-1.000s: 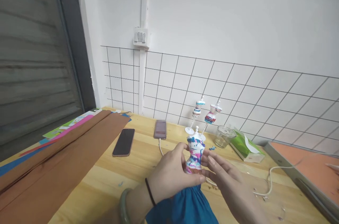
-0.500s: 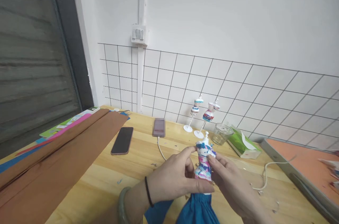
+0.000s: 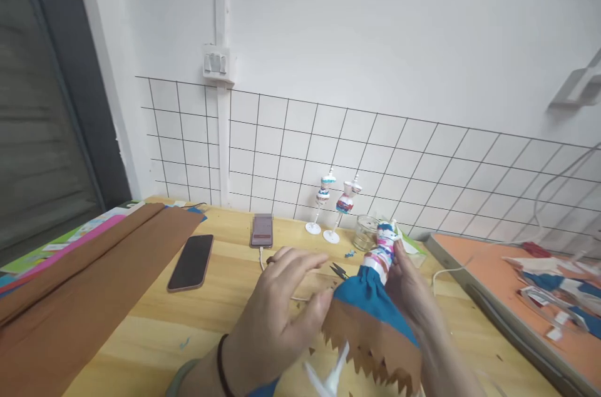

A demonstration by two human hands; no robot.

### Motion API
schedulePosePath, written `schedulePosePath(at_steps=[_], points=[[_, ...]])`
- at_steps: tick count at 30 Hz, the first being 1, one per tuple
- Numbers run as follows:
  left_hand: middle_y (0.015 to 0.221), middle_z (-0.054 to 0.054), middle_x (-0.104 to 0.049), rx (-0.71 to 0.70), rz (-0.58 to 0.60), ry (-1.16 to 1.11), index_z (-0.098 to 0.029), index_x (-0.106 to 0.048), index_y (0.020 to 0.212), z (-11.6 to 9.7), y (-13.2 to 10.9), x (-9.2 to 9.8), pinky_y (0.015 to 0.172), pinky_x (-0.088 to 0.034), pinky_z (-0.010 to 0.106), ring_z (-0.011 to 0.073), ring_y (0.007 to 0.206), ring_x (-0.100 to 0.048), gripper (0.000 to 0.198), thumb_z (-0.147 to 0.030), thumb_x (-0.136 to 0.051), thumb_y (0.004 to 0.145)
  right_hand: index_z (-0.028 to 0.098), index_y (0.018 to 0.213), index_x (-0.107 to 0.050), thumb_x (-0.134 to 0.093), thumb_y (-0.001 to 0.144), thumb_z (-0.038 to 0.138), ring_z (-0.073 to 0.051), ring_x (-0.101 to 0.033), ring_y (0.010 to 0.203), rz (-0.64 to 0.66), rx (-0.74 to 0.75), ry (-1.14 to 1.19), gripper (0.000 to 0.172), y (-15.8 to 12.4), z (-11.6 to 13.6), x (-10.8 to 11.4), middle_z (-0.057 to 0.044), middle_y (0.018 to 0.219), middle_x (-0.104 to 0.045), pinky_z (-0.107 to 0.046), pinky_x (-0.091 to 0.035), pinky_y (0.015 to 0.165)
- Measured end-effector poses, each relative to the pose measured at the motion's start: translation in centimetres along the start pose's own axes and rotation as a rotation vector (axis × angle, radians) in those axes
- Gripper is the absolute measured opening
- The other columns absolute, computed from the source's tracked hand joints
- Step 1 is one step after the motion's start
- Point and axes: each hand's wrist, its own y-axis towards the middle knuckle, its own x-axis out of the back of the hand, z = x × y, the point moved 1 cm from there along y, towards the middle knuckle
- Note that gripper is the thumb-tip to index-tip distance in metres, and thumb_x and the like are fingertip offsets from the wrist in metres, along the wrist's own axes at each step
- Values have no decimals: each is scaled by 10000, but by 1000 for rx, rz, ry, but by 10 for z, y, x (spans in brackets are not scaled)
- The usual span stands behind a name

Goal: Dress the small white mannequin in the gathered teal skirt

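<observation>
A small dress-form mannequin, its bodice streaked white, pink and blue, is tilted in my right hand. My right fingers wrap the bodice from the right side, and part of them is hidden behind it. From its waist spreads a gathered skirt, blue above and brown below, with a zigzag-cut lower edge. A white stand shows under the skirt. Just left of the skirt is my left hand, fingers stretched out and holding nothing. Dark-bladed scissors lie on the table behind the skirt, partly hidden.
Two more mannequins on white stands, a glass jar and a green tissue pack stand near the wall grid. Two phones lie left. Brown sheets cover the left side; an orange-lined tray holds fabric pieces rightward.
My left hand has let go of the mannequin and moved left, opening. The right hand has tilted the mannequin, bringing the skirt's brown zigzag hem into view. My view has turned right.
</observation>
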Motion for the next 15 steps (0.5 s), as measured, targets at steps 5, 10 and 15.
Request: schedulePosePath(at_steps=[5,10,15], points=[[1288,48,-498,-195,100,191,-246,-456,1228,-11,-6,-6,1037,-309,383,252,1225,-369,577,-131,-577,675,204,856,-626,-693,667,469,-158,-622,571,-93,118,0,332,2,2,7,15,642,-664,-274,-512,556],[1286,102,-523,-197,70,444,-176,-479,1221,6,-5,-19,991,-382,446,259,1212,-427,619,19,-401,639,185,812,-617,-730,643,416,-137,-621,568,-163,202,-2,307,-4,-2,3,23,645,-647,-222,-496,461],[1044,117,-689,-369,-116,578,-99,-548,1114,20,-5,-24,723,-554,334,216,916,-656,517,49,-339,664,168,798,-612,-756,617,396,-136,-643,617,-196,235,13,326,-8,-4,-2,42,620,-606,-217,-553,502]])
